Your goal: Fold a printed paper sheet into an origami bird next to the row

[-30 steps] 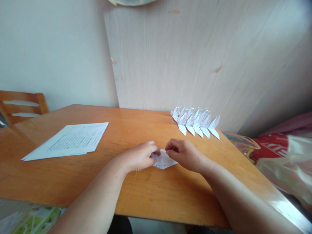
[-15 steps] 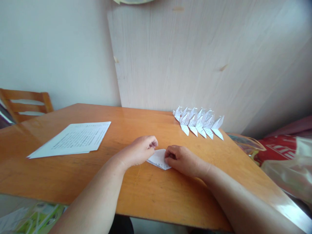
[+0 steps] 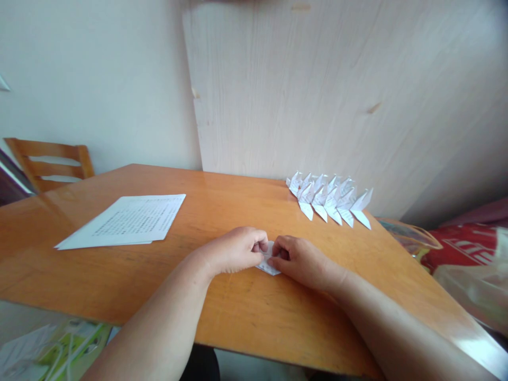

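Note:
A small folded piece of paper [image 3: 269, 264] lies on the wooden table [image 3: 254, 323], mostly covered by my two hands. My left hand [image 3: 244, 248] is closed, with its thumb and curled fingers on the left part of the paper. From the other side my right hand [image 3: 297, 259] has its bent fingers and thumb closed on the right part. The two hands are close together, their fingertips almost meeting over the paper. Exactly how the paper is folded under the fingers is hidden.
Folded paper figures [image 3: 331, 198] stand in two rows at the back right. A stack of printed sheets [image 3: 138, 219] lies on the left. Beyond it is a wooden chair [image 3: 55, 156]. Bags [image 3: 466, 248] sit past the table's right edge, and a panelled wall [image 3: 317, 95] rises behind.
My left hand has moved right, closer to my right hand, and covers more of the folded paper. The right hand has hardly moved. The view has turned slightly left.

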